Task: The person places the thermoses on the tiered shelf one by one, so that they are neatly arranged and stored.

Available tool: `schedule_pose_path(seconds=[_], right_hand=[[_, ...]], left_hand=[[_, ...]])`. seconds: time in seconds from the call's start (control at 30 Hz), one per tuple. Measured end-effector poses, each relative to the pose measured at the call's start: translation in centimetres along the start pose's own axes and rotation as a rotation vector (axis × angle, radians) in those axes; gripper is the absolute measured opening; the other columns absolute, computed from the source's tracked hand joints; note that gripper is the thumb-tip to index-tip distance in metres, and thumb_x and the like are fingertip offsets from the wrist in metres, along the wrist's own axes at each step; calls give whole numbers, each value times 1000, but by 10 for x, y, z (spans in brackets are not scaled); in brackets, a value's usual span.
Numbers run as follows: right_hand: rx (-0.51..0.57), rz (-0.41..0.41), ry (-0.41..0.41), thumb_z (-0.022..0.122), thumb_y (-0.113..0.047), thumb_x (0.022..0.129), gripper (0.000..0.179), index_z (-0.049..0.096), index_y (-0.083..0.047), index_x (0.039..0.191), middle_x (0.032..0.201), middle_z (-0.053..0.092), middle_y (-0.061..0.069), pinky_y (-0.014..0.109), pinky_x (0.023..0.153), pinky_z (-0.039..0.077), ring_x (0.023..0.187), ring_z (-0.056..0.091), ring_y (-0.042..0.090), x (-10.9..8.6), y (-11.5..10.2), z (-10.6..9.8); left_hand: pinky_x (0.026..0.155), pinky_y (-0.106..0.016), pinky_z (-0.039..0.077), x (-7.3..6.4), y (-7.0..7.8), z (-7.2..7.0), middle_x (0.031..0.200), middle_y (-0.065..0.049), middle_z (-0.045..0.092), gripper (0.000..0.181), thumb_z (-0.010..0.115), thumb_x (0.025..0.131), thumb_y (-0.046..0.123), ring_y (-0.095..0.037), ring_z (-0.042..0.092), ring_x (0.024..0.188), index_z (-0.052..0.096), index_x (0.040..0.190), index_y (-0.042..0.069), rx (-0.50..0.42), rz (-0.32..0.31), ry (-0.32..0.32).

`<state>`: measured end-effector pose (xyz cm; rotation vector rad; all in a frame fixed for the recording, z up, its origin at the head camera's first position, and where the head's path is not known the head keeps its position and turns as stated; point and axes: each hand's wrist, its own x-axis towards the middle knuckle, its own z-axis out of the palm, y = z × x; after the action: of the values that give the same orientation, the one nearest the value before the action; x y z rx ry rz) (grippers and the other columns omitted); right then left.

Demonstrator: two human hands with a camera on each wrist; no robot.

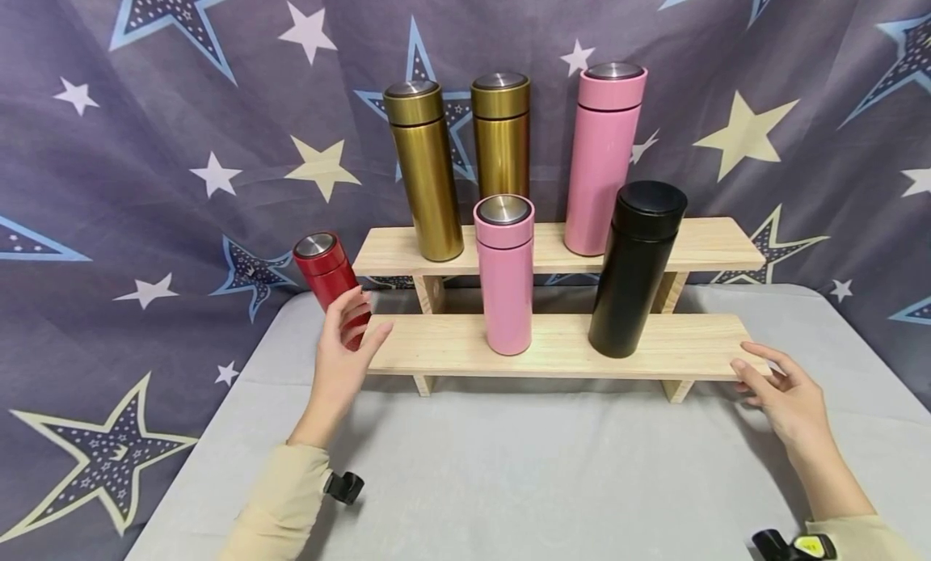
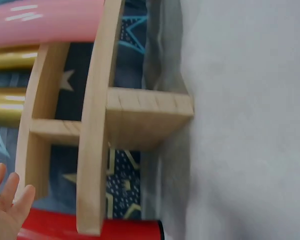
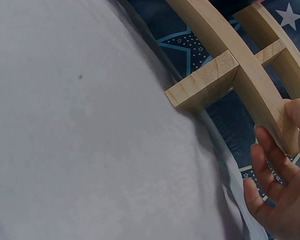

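A red thermos (image 1: 325, 265) with a steel-topped lid stands beyond the left end of a two-tier wooden shelf (image 1: 429, 345). My left hand (image 1: 345, 352) is right at the thermos, overlapping its lower part, its thumb by the left end of the lower board. In the left wrist view its fingers (image 2: 9, 192) are extended and spread next to the red body. My right hand (image 1: 789, 399) holds the right end of the lower board, thumb on one side and bent fingers (image 3: 266, 155) on the other.
On the lower board stand a pink thermos (image 1: 504, 290) and a black one (image 1: 631, 282). The upper board (image 1: 698, 242) bears two gold thermoses (image 1: 429, 181) and a taller pink thermos (image 1: 605, 165). A grey cloth (image 1: 538, 464) covers the table; a star-patterned curtain (image 1: 247, 100) hangs behind.
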<state>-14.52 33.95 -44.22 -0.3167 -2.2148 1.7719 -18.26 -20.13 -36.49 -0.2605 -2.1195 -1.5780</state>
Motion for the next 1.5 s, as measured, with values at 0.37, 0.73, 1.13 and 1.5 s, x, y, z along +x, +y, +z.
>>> schedule_pose_path(seconds=[0.37, 0.73, 1.13, 1.5], right_hand=[[-5, -10, 0, 71, -21, 93, 30, 67, -38, 119, 73, 68, -20, 16, 57, 50, 65, 65, -1, 0, 1, 0], [-5, 1, 12, 71, -20, 93, 29, 66, -39, 114, 72, 67, -20, 16, 56, 50, 64, 65, -1, 0, 1, 1], [-4, 6, 9, 71, -22, 93, 28, 66, -39, 114, 72, 67, -19, 16, 56, 50, 64, 65, -2, -1, 1, 1], [3, 35, 13, 71, -20, 93, 30, 65, -42, 114, 72, 67, -19, 16, 56, 50, 64, 64, -2, 0, -1, 2]], left_hand=[[95, -41, 42, -6, -11, -20, 134, -23, 55, 58, 72, 88, -1, -35, 51, 121, 45, 139, -4, 49, -29, 112], [96, -41, 38, 4, -57, -36, 136, -6, 52, 62, 75, 90, 27, -24, 49, 123, 45, 142, 9, 153, -131, 224], [102, -49, 34, 23, -77, -36, 144, -10, 43, 75, 76, 88, 31, -25, 41, 131, 35, 147, 7, 178, -182, 226], [104, -46, 34, 39, -88, -31, 149, -10, 37, 91, 78, 85, 36, -23, 36, 134, 22, 154, 14, 177, -232, 173]])
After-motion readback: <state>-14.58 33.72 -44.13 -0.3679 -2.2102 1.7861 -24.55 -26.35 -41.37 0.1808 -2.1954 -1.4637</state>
